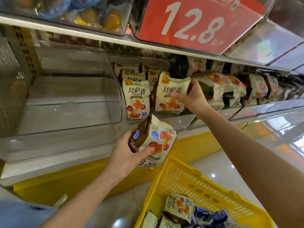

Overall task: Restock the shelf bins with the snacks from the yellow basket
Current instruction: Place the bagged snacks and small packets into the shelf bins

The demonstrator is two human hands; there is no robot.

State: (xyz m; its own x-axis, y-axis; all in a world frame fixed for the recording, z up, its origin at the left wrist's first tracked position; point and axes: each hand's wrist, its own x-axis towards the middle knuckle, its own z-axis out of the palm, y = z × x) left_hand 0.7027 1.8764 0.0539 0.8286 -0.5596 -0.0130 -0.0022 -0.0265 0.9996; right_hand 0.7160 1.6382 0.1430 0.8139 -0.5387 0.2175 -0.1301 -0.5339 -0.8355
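My left hand (126, 153) grips a cream and brown snack pack (154, 139), held upside down just below the shelf bins. Higher up, my right hand (191, 97) holds another pack of the same kind (169, 92) upright inside a clear bin (177, 120) that holds several matching packs (137, 96). The yellow basket (197, 183) sits at the lower right, with a few more cream packs (178, 208) and some blue wrapped snacks (209, 216) in it.
A clear bin (69, 99) to the left stands bare inside. To the right, bins hold other green and cream packs (220, 86). A red 12.8 price sign (195, 22) hangs on the upper bins. The shelf base (65, 181) is yellow, over a glossy floor.
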